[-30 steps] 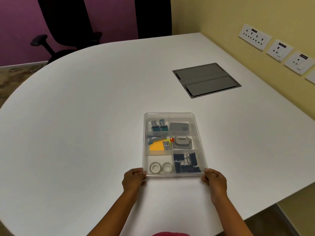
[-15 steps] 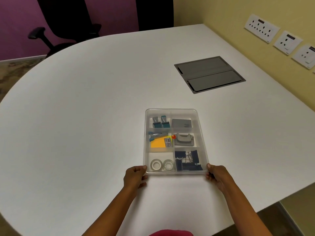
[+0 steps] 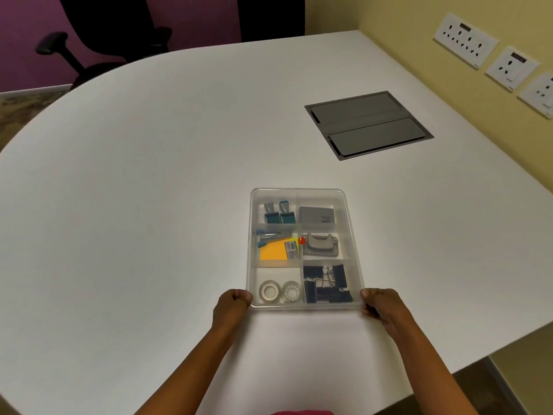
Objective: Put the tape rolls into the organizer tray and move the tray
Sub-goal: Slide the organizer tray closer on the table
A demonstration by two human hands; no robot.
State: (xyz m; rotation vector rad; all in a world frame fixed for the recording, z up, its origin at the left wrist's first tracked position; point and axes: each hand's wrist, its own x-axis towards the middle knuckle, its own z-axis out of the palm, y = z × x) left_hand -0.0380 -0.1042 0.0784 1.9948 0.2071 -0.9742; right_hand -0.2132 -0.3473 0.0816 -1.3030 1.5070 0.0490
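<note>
Since the frame a second ago, both hands have kept their places at the near corners of the organizer tray [image 3: 353,235], and the tray has shifted little against the bench [image 3: 149,205]; the view itself has tilted, so the grey cable hatch [image 3: 368,124] sits differently in frame.

Left hand [image 3: 232,305]: fingers curled, clenched on the near-left corner of the tray. Right hand [image 3: 381,305]: closed on the near-right corner, thumb on the rim. Whether the tray is lifted clear or resting on the bench cannot be told.

Tray: clear plastic, six compartments, long axis running away from the person.
- Near-left: two clear tape rolls [image 3: 279,292] lying flat, side by side, touching.
- Near-right: pile of dark blue binder clips [image 3: 326,286].
- Middle-left: orange sticky notes [image 3: 273,252], a small labelled packet beside them, a blue-and-grey stapler [image 3: 273,236] behind.
- Middle-right: grey hole punch [image 3: 320,245]; a red push pin [image 3: 302,241] at the divider on its left.
- Far-left: two teal-and-grey clips [image 3: 278,212].
- Far-right: grey box [image 3: 316,215].

Wall sockets [image 3: 490,52] on the yellow wall at right; black office chair [image 3: 98,40] beyond the far bench edge.
</note>
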